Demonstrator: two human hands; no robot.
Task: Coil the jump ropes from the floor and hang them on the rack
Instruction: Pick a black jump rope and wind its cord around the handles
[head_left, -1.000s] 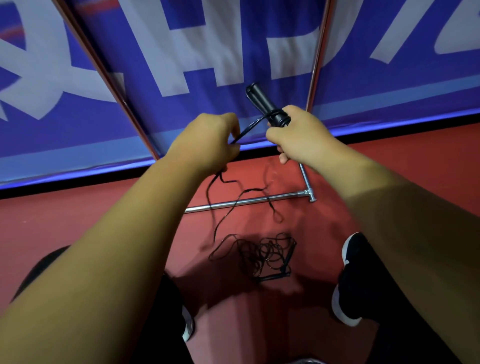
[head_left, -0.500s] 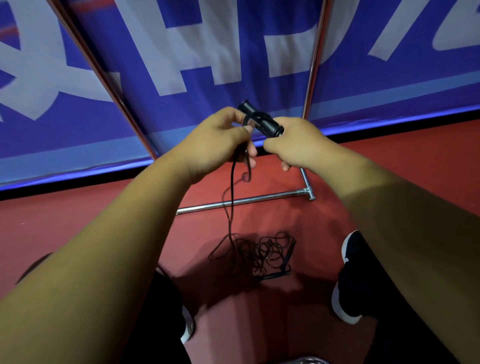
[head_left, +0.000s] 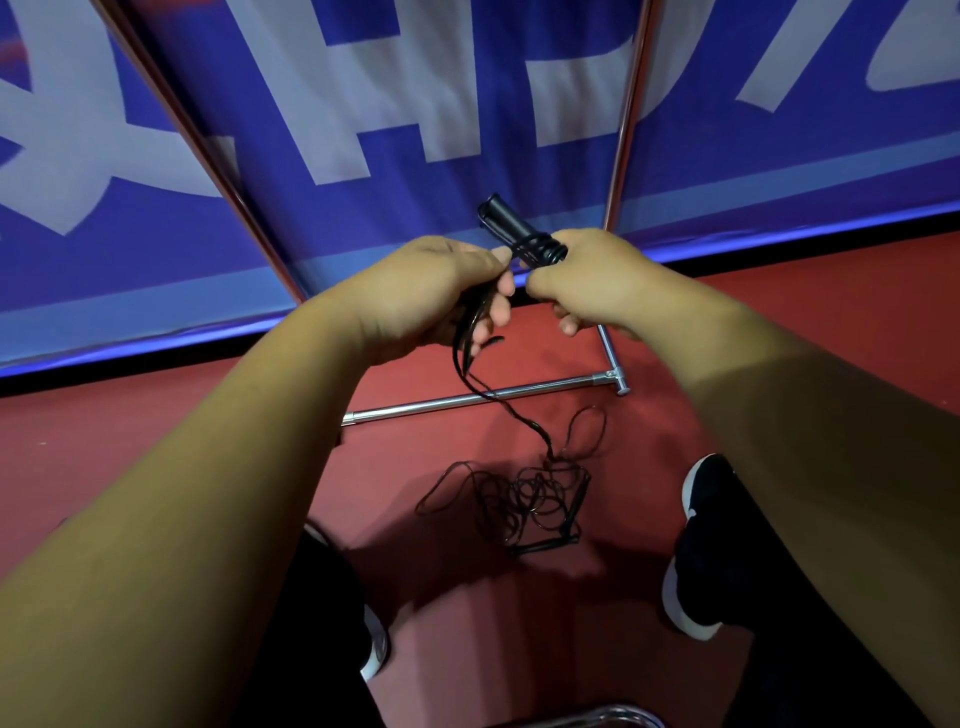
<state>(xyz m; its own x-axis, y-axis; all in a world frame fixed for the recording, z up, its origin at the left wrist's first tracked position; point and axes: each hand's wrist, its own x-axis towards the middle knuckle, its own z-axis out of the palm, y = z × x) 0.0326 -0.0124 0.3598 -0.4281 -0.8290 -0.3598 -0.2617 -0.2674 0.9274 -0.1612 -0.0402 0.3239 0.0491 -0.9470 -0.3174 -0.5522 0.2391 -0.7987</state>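
The right hand (head_left: 587, 275) had its grip clamped on the black jump rope handle (head_left: 511, 226), which pointed up and away with some turns of cord (head_left: 537, 247) wound around it. The left hand (head_left: 431, 296), just beside it, had its grip pinched on the cord; this cord hung down across the rack's base bar (head_left: 441, 404) and reached a tangled heap (head_left: 524, 501) of rope on the red floor (head_left: 156, 441), near the black right shoe (head_left: 711, 545)
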